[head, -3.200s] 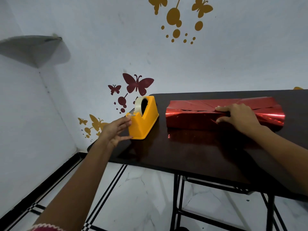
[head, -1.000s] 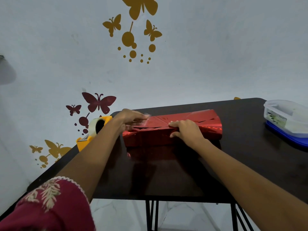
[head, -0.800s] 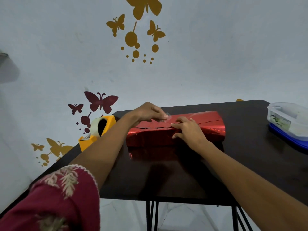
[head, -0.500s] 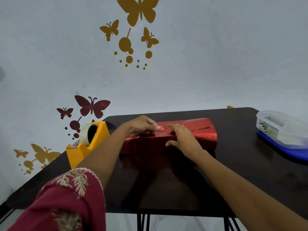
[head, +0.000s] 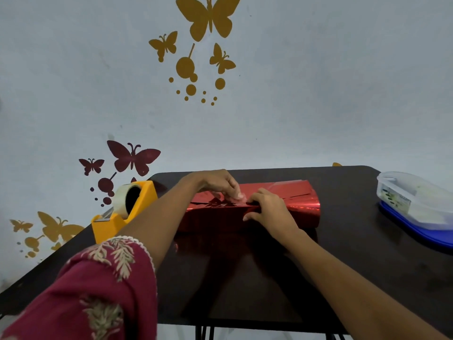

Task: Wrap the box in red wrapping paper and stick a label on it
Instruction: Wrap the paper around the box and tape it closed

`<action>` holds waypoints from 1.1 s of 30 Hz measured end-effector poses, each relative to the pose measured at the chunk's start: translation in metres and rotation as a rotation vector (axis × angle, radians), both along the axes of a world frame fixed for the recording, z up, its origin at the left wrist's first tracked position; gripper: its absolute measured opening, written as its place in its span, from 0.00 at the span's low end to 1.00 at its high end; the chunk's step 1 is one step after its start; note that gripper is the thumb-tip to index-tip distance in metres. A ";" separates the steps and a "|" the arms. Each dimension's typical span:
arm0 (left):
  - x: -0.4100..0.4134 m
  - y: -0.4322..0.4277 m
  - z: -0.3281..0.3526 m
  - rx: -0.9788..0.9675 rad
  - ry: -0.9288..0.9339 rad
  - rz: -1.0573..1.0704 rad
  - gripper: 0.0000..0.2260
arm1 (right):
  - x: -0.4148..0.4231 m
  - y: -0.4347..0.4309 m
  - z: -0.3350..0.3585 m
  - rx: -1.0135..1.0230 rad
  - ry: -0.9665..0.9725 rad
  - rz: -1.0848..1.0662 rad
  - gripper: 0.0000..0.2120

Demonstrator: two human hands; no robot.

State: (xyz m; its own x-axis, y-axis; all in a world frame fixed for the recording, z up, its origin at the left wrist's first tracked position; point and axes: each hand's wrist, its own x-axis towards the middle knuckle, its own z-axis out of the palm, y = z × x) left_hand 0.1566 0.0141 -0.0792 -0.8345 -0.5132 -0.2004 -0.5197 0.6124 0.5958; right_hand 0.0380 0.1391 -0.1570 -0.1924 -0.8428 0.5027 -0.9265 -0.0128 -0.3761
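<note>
Left hand (head: 217, 183), centre frame: fingers curled, tips pinching a clear tape strip (head: 241, 195) down at the paper seam on top of the red-wrapped box (head: 294, 204). Right hand (head: 268, 209), just right of it: fingers bent onto the box top, thumb on the front face, so it clamps the top front edge. The fingertips of the two hands nearly meet over the seam.

We see the box lying lengthwise mid-frame on the dark table (head: 245, 290), overlapping paper edges visible on top, the foil shiny at its right end. Left forearm crosses the box's left end; embroidered maroon sleeve (head: 98, 290) fills lower left.

Yellow tape dispenser (head: 144, 197) with a clear tape roll (head: 120, 203) stands left of the box, near the table's edge. Clear plastic container (head: 414, 200) on a blue base sits at the right edge. We note gold and maroon butterfly decals (head: 208, 18) on the wall behind.
</note>
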 end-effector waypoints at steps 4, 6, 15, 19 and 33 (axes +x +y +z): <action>-0.005 0.000 0.003 -0.024 -0.063 -0.003 0.05 | -0.001 -0.001 -0.003 -0.022 -0.006 -0.002 0.22; -0.007 0.000 0.004 -0.047 -0.092 0.000 0.05 | -0.001 -0.001 -0.003 -0.029 -0.010 -0.002 0.22; -0.016 -0.004 0.005 -0.084 -0.113 -0.002 0.03 | -0.001 -0.003 -0.005 -0.033 -0.011 -0.010 0.21; -0.020 -0.004 0.003 -0.097 -0.125 0.015 0.06 | -0.001 -0.003 -0.005 -0.031 -0.008 -0.007 0.22; -0.028 -0.006 0.003 -0.181 -0.188 0.066 0.06 | -0.001 -0.001 -0.004 -0.027 -0.003 -0.007 0.22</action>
State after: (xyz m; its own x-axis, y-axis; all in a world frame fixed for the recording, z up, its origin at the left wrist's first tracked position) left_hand 0.1291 0.0084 -0.0765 -0.7546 -0.6072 -0.2487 -0.6535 0.6613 0.3684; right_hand 0.0369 0.1385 -0.1608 -0.1999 -0.8273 0.5249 -0.9255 -0.0164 -0.3783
